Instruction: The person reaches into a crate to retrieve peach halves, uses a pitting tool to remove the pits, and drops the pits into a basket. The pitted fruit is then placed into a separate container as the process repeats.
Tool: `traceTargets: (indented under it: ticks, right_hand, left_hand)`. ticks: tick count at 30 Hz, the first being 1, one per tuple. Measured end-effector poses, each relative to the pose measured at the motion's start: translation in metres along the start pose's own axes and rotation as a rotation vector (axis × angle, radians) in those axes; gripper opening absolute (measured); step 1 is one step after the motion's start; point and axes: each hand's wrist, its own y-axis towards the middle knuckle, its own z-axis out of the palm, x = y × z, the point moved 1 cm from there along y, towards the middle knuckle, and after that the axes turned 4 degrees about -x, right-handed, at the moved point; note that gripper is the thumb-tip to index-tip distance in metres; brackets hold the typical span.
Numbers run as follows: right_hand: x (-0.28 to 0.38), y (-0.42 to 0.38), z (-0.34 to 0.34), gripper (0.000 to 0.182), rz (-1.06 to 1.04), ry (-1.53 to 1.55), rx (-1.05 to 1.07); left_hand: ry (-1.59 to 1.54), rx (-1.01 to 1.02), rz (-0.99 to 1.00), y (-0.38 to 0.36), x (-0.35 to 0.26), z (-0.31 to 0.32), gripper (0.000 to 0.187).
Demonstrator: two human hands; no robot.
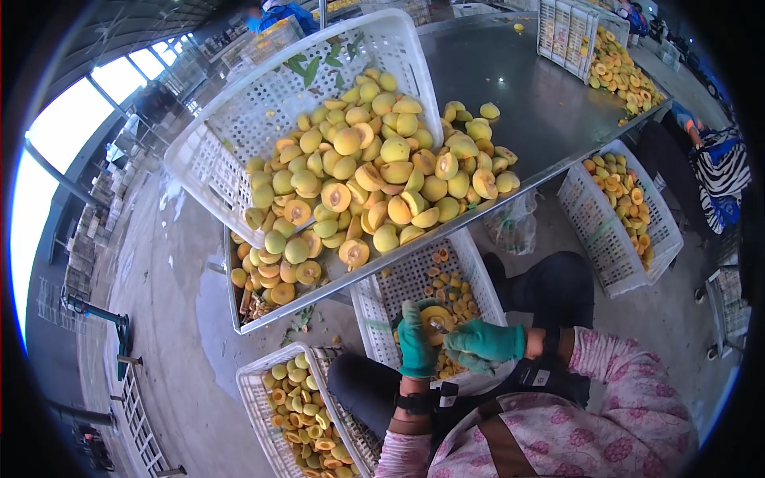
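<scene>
My left hand, in a green glove, is closed around a halved yellow peach with its cut face turned up. Right beside it, my gloved right hand has its fingers curled in against the peach half; whatever they grip, if anything, is hidden. Both hands are over a white perforated crate between my knees, which holds smaller peach halves. In front of me, a heap of halved peaches spills from a tipped white crate onto a metal table.
The metal table's raised edge runs just beyond my hands. Crates of peach halves stand at lower left and right. Another tipped crate lies at the table's far end. A person in a zebra-striped garment is at right.
</scene>
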Motion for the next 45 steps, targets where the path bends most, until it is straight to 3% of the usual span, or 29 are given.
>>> traceTargets:
  ticks: [1,4,5,6,8,10,12,13,14,15,16,18,19,21,22,23,25,26,28,30,31,33,35,38,39,42,45]
  right_hand:
    - [-0.008,0.004,-0.003,0.023,0.056,-0.007,0.018]
    - [-0.01,0.012,-0.01,0.024,0.075,0.003,0.101]
    - [-0.009,0.01,-0.005,0.026,0.065,0.189,0.014]
    - [-0.009,0.006,0.006,0.028,0.06,0.373,-0.073]
    - [-0.019,0.007,0.008,0.033,0.116,0.654,-0.047]
    - [-0.035,0.015,-0.004,0.038,0.221,0.852,0.182]
    - [-0.023,0.005,-0.006,0.039,0.117,0.755,0.194]
    - [-0.015,-0.003,-0.002,0.04,0.072,0.712,0.205]
    - [-0.009,-0.006,-0.003,0.04,0.026,0.66,0.217]
    - [-0.015,-0.002,-0.016,0.043,0.114,0.474,0.04]
    - [-0.019,0.004,-0.025,0.039,0.08,0.069,-0.057]
    - [-0.042,0.019,-0.046,0.044,-0.064,-0.59,-0.216]
    - [-0.06,0.028,-0.059,0.054,-0.157,-0.856,-0.309]
    - [-0.076,0.039,-0.068,0.063,-0.29,-0.862,-0.297]
    - [-0.083,0.045,-0.071,0.069,-0.355,-0.864,-0.292]
    - [-0.094,0.053,-0.073,0.066,-0.312,-1.104,-0.362]
    - [-0.098,0.057,-0.068,0.065,-0.336,-1.107,-0.347]
    - [-0.103,0.059,-0.068,0.065,-0.38,-1.055,-0.353]
    - [-0.112,0.062,-0.069,0.066,-0.47,-0.953,-0.36]
    - [-0.096,0.049,-0.059,0.067,-0.423,-0.885,-0.387]
    - [-0.067,0.036,-0.048,0.057,-0.378,-1.023,-0.415]
    - [-0.056,0.022,-0.047,0.033,-0.343,-1.112,-0.417]
    - [-0.053,0.017,-0.051,0.024,-0.37,-1.123,-0.443]
    - [-0.058,0.01,-0.052,0.022,-0.493,-1.02,-0.49]
    - [-0.056,0.01,-0.052,0.023,-0.529,-0.963,-0.527]
    - [-0.036,0.013,-0.045,0.026,-0.649,-0.811,-0.602]
    - [0.014,0.006,0.002,0.023,-0.836,-0.761,-0.558]
  left_hand:
    - [0.147,-0.014,0.057,0.004,0.004,-0.003,0.042]
    - [0.525,-0.204,0.546,0.002,0.017,0.0,0.043]
    - [0.35,-0.254,0.453,0.0,0.022,0.004,0.042]
    - [0.465,-0.194,0.525,0.004,0.022,0.002,0.041]
    - [0.696,-0.081,0.662,0.011,0.023,-0.007,0.04]
    - [0.327,-0.145,0.282,0.011,0.022,-0.009,0.038]
    - [-0.093,-0.312,0.076,0.021,0.01,-0.008,0.037]
    - [-0.318,-0.453,0.042,0.024,-0.005,-0.018,0.037]
    - [-0.271,-0.596,0.121,0.033,-0.018,-0.054,0.037]
    - [-0.259,-0.602,0.269,0.04,-0.029,-0.1,0.036]
    - [0.24,-0.664,0.502,0.016,-0.07,-0.106,0.034]
    - [0.474,-0.713,0.465,0.001,-0.114,-0.177,0.036]
    - [0.83,-0.617,0.332,-0.013,-0.131,-0.202,0.032]
    - [1.87,-0.432,0.216,-0.034,-0.157,-0.209,0.027]
    - [2.126,-0.428,0.16,-0.04,-0.164,-0.193,0.027]
    - [1.943,-0.372,0.293,-0.03,-0.164,-0.183,0.028]
    - [1.537,-0.224,0.519,0.012,-0.153,-0.158,0.03]
    - [1.513,-0.205,0.469,0.032,-0.151,-0.128,0.03]
    - [1.574,-0.242,0.604,0.089,-0.127,-0.096,0.036]
    - [1.653,-0.265,0.455,0.137,-0.114,-0.069,0.042]
    - [1.678,-0.241,0.356,0.158,-0.104,-0.066,0.044]
    - [1.632,-0.27,0.339,0.17,-0.089,-0.056,0.046]
    - [1.585,-0.312,0.418,0.179,-0.072,-0.059,0.05]
    - [1.207,-0.344,0.427,0.155,-0.08,-0.068,0.047]
    - [0.687,-0.21,0.417,0.149,-0.078,-0.08,0.036]
    - [-0.188,-0.187,0.121,0.075,-0.092,-0.062,0.032]
    - [-0.28,-0.021,-0.011,0.027,-0.079,-0.047,0.042]
